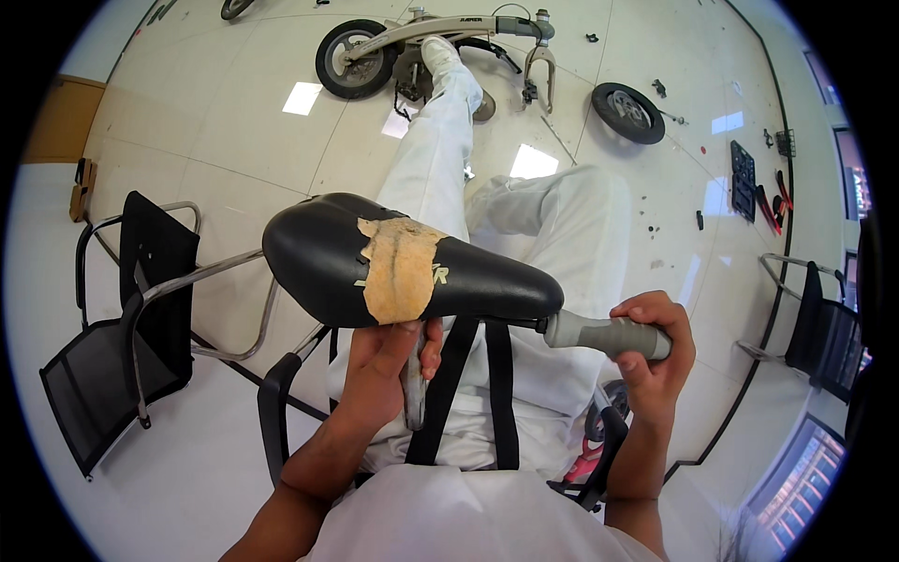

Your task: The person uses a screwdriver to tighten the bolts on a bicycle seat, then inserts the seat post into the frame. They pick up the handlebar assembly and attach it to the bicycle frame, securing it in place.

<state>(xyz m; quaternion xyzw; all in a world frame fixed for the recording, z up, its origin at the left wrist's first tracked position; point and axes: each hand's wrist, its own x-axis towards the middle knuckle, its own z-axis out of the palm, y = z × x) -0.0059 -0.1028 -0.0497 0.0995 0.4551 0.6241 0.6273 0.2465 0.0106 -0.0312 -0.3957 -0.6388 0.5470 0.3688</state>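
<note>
A black bicycle saddle [492, 274] lies across my lap, its nose to the right. A torn tan patch [403, 267] covers part of its top. My left hand [393, 351] is closed beneath the saddle, around a grey post [414, 398] that hangs from it; some fingers are hidden by the saddle. My right hand [660, 347] is closed around the end of a two-tone grey handle grip [609, 335]. The other end of the grip meets the saddle's nose; whether the two are joined, I cannot tell.
Beyond my legs, a bicycle frame [459, 30] with one wheel [354, 61] lies on the tiled floor. A loose wheel [627, 112] and a black tool case [743, 178] lie to the right. Chairs stand at the left [154, 290] and right [819, 328].
</note>
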